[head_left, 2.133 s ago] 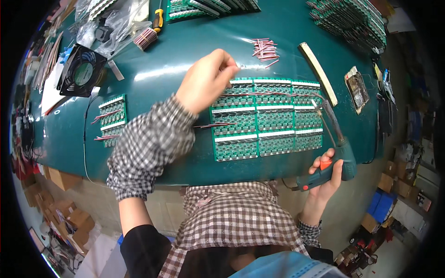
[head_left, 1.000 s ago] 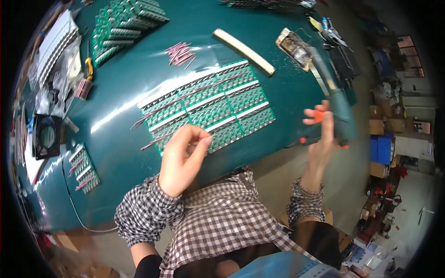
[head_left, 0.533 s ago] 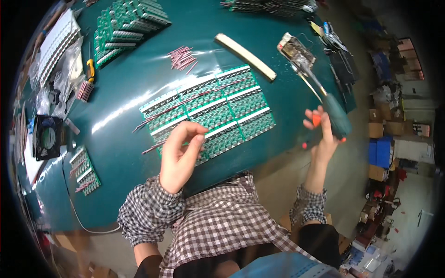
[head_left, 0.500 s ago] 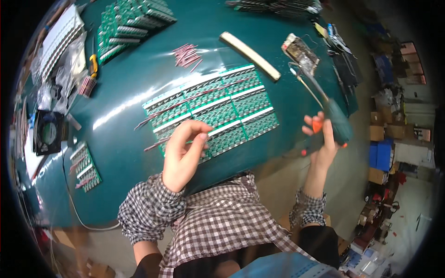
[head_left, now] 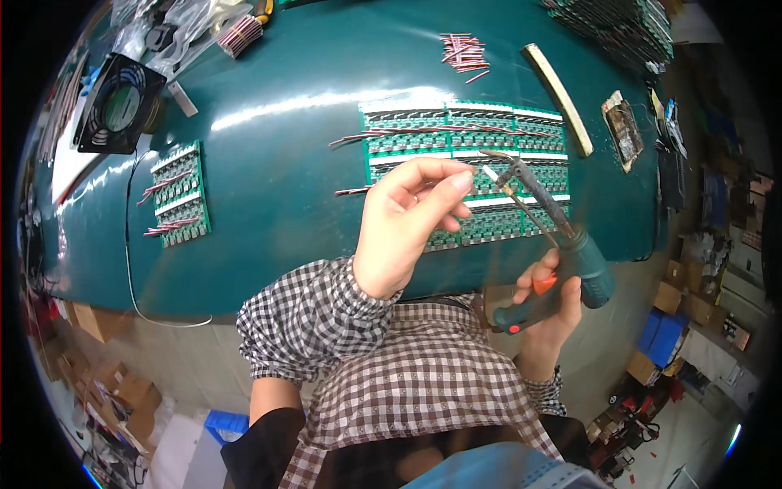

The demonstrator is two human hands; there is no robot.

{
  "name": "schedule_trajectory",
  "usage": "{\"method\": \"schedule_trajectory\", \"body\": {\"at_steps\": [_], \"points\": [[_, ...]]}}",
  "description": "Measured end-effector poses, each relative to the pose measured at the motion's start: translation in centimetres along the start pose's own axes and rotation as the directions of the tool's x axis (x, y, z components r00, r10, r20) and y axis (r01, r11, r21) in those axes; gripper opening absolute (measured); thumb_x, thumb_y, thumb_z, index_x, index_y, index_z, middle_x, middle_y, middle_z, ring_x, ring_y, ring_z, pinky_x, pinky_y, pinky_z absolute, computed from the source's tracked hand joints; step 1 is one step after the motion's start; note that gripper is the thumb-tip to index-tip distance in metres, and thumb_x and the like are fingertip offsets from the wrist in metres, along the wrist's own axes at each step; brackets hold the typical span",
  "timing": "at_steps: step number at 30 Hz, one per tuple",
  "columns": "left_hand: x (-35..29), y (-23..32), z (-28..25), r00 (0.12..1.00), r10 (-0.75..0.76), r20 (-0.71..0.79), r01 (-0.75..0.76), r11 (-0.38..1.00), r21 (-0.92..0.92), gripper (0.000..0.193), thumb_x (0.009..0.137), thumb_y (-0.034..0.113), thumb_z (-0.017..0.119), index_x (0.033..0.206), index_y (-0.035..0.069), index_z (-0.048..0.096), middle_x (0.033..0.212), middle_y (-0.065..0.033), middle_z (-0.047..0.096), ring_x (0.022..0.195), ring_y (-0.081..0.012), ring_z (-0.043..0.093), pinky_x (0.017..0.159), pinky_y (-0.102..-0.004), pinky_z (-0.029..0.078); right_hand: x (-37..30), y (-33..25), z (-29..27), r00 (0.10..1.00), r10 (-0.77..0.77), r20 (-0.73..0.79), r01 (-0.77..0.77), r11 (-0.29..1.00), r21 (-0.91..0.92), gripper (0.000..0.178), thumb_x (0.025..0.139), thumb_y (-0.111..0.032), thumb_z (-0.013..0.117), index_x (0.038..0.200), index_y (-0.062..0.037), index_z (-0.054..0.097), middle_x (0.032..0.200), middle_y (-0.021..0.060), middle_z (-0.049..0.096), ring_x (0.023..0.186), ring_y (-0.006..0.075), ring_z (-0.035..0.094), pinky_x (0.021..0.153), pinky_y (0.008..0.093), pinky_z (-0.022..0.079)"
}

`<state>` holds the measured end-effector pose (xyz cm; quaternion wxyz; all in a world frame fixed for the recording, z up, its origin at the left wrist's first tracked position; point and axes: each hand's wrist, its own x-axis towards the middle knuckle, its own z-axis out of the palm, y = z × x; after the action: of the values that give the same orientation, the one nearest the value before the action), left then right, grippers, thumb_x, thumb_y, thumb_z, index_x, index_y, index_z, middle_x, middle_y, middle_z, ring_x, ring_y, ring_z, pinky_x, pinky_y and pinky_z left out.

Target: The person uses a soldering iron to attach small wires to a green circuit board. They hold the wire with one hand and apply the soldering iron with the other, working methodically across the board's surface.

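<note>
My right hand (head_left: 547,314) grips a green soldering gun (head_left: 588,265) by its handle, fingers around the orange trigger. The gun's dark metal tip and thin feed tube point up and left, above a panel of joined green circuit boards (head_left: 505,222). My left hand (head_left: 415,216) hovers over the panel's left part, thumb and fingers pinched near the tip; whatever sits between them is too small to make out. Red and dark twisted wires (head_left: 440,129) lie along the panel's upper row, and another wire end (head_left: 352,191) sticks out beside my left hand.
Behind the panel lie a pile of short red wires (head_left: 464,54), a pale curved strip (head_left: 559,98) and a soldering-tip cleaning tray (head_left: 623,130). Stacked boards (head_left: 615,28) stand far right. To the left are a smaller wired board (head_left: 181,196), a black fan (head_left: 120,104) and a cable (head_left: 130,269).
My right hand has brought the soldering gun from the cleaning tray leftward to the panel, near my left fingers. The view has shifted, so the table things appear farther right and higher.
</note>
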<state>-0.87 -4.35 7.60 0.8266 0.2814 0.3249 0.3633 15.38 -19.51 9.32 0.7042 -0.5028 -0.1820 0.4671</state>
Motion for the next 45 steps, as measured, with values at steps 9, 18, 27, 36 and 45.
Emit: {"method": "schedule_trajectory", "body": {"at_steps": [9,18,27,36,45], "points": [[0.3,-0.1,-0.6,0.996,-0.079,-0.033,0.073,0.984,-0.163,0.017,0.093,0.015,0.06,0.104,0.003,0.062,0.091,-0.0024,0.062,0.073,-0.0061,0.056,0.062,-0.0186,0.047,-0.1,0.7,1.3,0.998,0.059,-0.001,-0.059,0.992,-0.115,0.049,0.093,-0.04,0.054,0.11,0.0054,0.048,0.086,0.0093,0.056,0.077,0.022,0.063,0.053,0.0285,0.056],[0.5,-0.5,-0.9,0.997,-0.043,-0.071,0.033,0.991,-0.13,0.015,0.092,0.013,0.061,0.102,0.002,0.063,0.089,-0.0018,0.063,0.072,-0.0058,0.057,0.063,-0.0184,0.046,0.0,1.3,1.1,0.995,0.098,-0.007,-0.098,0.995,0.008,0.046,0.092,-0.034,0.058,0.111,0.0069,0.05,0.087,0.0126,0.062,0.079,0.0254,0.067,0.055,0.0324,0.06],[0.8,-1.0,-1.2,0.996,-0.013,-0.092,0.004,0.995,-0.097,0.016,0.09,0.011,0.062,0.103,0.002,0.063,0.09,-0.003,0.064,0.071,-0.0064,0.057,0.063,-0.0192,0.047,0.2,1.8,0.4,0.987,0.158,-0.012,-0.158,0.987,0.043,0.046,0.093,-0.036,0.056,0.11,0.0064,0.05,0.087,0.0119,0.062,0.079,0.0247,0.067,0.056,0.0325,0.06],[0.9,-1.1,-0.9,0.994,0.038,-0.104,-0.036,0.999,0.025,0.017,0.09,0.01,0.062,0.104,0.0,0.063,0.093,-0.0049,0.065,0.071,-0.0072,0.058,0.063,-0.0204,0.048,0.5,1.7,0.7,0.967,0.247,-0.063,-0.24,0.965,0.109,0.045,0.094,-0.04,0.053,0.107,0.0028,0.051,0.084,0.0095,0.061,0.076,0.0216,0.065,0.054,0.0286,0.057],[-0.2,1.3,-3.3,0.996,0.094,-0.008,-0.085,0.934,0.348,0.019,0.091,0.001,0.058,0.109,-0.004,0.061,0.1,-0.0107,0.064,0.083,-0.0118,0.064,0.072,-0.023,0.054,1.5,0.6,-0.6,0.973,0.231,-0.025,-0.221,0.952,0.212,0.046,0.095,-0.042,0.05,0.108,0.0031,0.049,0.085,0.009,0.058,0.076,0.0207,0.064,0.053,0.0274,0.057]]}}
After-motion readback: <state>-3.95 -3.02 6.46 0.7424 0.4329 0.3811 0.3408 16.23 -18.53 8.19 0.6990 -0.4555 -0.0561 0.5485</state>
